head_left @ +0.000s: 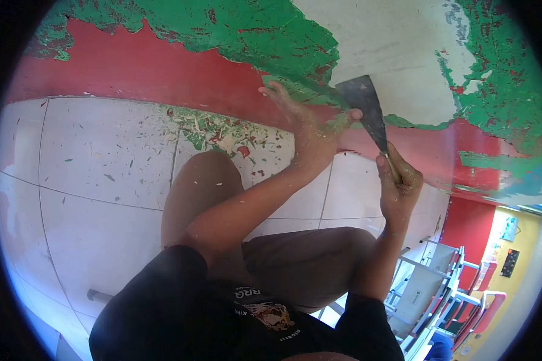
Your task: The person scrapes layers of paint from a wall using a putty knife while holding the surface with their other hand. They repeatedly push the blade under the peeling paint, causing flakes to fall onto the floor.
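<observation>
My right hand (400, 180) is wrapped round the handle of a putty knife (370, 111), whose wide dark blade points up toward the wall. My left hand (313, 132) has its fingers spread, and its thumb touches the face of the blade. Behind the blade, the wall carries flaking green paint (253, 36), a bare whitish patch (397, 54) and a red band (162, 69) along its lower part. The blade's edge lies over the border between the green paint and the whitish patch.
Green, red and pale paint chips (223, 135) litter the white tiled floor (102, 228) at the wall's foot. My bent knees are below my hands. Stacked chairs and desks (421, 295) stand at the lower right, near a yellow wall (512, 246).
</observation>
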{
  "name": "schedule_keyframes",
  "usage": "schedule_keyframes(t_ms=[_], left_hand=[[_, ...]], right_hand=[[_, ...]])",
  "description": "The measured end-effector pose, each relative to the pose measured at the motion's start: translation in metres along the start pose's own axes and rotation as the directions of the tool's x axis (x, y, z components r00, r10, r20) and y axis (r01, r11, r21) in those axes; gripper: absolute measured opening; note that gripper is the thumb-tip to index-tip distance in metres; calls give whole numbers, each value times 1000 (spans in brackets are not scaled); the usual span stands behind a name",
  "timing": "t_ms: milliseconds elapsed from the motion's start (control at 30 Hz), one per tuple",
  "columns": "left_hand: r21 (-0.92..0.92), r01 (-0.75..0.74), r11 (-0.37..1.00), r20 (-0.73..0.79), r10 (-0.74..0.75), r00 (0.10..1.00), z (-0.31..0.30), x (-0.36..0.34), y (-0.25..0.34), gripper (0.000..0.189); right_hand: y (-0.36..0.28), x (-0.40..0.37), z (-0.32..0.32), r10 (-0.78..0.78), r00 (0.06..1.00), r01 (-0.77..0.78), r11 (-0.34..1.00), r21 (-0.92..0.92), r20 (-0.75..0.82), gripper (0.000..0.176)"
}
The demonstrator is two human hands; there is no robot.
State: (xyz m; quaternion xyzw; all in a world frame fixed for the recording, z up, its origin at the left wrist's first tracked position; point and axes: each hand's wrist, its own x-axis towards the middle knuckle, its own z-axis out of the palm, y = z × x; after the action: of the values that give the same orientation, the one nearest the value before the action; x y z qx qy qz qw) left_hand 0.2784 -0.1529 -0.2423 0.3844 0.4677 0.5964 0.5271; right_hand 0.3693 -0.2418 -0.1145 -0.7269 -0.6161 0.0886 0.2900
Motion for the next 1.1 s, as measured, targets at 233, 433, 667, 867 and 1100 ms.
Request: schedule_keyframes(t_ms=[233,433,667,867,1100], left_hand=[[14,53,998,33,-54,998,-2,2,4,148],[-11,20,1000,-3,-20,1000,0,1,2,143],[3,0,1000,-54,1,999,3,-3,1,140],[43,-26,999,-75,30,997,1,-4,-2,136],[-11,-18,1000,-97,17,995,1,-7,-2,137]], right_hand=[[-8,2,-5,1,1000,1,990,-140,16,36],[-5,-1,6,-40,999,37,988,-152,-20,37],[3,-2,11,65,998,-66,994,-88,-14,34],[23,-6,21,49,998,-49,999,-3,-37,34],[12,-11,24,40,999,-36,968,250,-9,34]])
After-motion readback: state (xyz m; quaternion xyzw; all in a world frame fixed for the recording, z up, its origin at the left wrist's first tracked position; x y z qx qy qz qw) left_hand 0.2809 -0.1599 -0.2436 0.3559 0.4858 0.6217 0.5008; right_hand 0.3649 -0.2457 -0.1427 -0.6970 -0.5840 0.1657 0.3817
